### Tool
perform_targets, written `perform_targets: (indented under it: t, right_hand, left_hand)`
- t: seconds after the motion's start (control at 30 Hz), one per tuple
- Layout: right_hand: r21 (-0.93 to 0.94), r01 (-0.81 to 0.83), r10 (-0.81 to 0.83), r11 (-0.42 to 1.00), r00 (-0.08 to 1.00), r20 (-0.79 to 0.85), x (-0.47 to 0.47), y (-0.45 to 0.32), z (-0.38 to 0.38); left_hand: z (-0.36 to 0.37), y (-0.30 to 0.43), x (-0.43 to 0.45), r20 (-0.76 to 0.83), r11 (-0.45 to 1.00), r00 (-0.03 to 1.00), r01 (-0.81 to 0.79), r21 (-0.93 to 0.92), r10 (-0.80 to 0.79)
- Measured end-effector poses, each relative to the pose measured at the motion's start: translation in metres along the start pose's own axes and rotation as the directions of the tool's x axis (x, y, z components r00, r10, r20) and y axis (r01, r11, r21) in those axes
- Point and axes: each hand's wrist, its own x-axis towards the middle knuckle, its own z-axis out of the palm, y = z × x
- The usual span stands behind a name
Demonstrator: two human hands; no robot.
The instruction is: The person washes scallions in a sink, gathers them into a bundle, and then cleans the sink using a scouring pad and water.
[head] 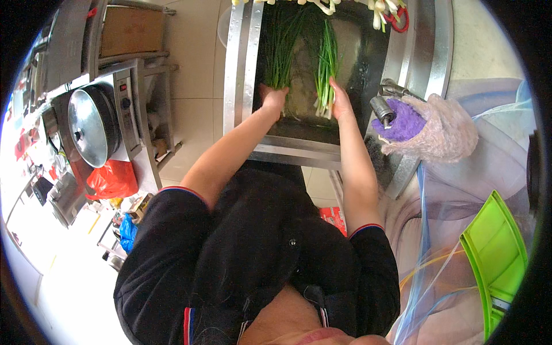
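Both hands are down in a stainless steel sink that holds water. My left hand grips a large bunch of green onions, its long dark green leaves pointing away from me. To the right, my right hand holds a smaller bunch of green onions, with the white root ends towards me. The fingers of both hands are partly hidden by the leaves and the water. More green onions, white ends showing, lie along the far edge, near a red-handled tool.
A metal faucet stands at the sink's right, beside a purple cloth and a pale mesh-like cloth. A green plastic board or lid lies at the lower right. On the left are a lidded pan and a red plastic bag.
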Motion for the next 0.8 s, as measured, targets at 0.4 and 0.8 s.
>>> perform_targets:
  t: [0.4, 0.8]
  right_hand:
    - [-0.744, -0.081, -0.061, 0.663, 0.985, -0.161, -0.022, -0.005, -0.004]
    - [-0.416, -0.013, -0.057, 0.909, 0.986, -0.154, -0.025, -0.015, -0.007]
  left_hand:
    - [0.054, 0.019, -0.002, 0.618, 0.927, 0.753, 0.361, -0.099, -0.227]
    - [0.050, -0.014, 0.034, 0.891, 0.767, 0.451, 0.590, -0.253, -0.053]
